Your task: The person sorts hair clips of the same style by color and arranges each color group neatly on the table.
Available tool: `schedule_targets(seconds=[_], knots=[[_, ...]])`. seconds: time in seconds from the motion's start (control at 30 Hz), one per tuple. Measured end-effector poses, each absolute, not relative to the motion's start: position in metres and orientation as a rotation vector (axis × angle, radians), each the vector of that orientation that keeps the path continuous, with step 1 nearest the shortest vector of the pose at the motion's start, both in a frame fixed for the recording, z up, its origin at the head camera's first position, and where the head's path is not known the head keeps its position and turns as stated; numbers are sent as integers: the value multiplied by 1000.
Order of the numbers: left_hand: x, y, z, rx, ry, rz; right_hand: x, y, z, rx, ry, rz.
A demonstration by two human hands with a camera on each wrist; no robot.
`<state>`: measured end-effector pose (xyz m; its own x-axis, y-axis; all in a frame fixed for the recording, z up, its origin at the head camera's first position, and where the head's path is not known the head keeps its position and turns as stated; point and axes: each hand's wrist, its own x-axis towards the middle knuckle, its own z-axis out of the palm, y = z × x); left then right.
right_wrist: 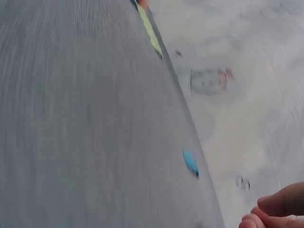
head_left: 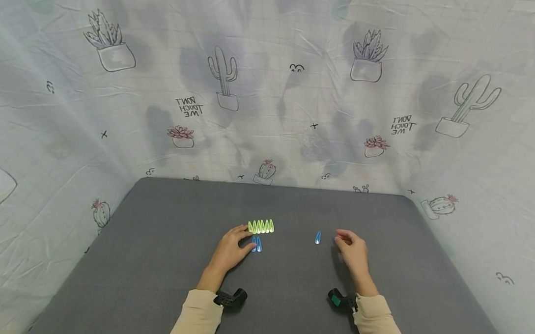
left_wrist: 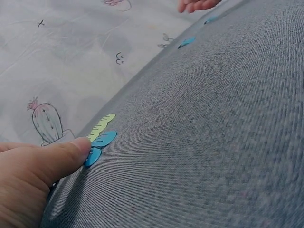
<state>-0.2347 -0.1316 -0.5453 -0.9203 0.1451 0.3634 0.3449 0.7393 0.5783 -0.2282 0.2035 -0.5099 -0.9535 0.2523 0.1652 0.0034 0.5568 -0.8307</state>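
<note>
Two blue snap hair clips (head_left: 259,244) lie side by side on the grey table, just below a row of several light green hair clips (head_left: 265,226). My left hand (head_left: 229,249) pinches the left blue clip (left_wrist: 93,157) between thumb and index finger; the thumb covers part of it in the left wrist view. Another blue hair clip (head_left: 318,237) lies apart on the right. To its right hovers my right hand (head_left: 354,251), fingers loosely curved, nothing visible in it. A further blue piece (left_wrist: 210,20) shows below the right hand in the left wrist view.
The grey table (head_left: 167,262) ends at a pale curtain (head_left: 270,88) printed with cacti, which encloses the back and both sides. Black wrist devices (head_left: 231,298) sit on both wrists, by the beige sleeves (head_left: 198,314).
</note>
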Motion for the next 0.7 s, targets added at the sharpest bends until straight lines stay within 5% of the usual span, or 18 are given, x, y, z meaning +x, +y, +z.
schedule_targets(seconds=[0.37,0.7], knots=[[-235,-132,-544,-372,-2660,-984,-228,229,-523,-467,-2498,1275],[-237,-132,-544,-377,-2664,-979,-233,229,-518,-434,-2608,1167]])
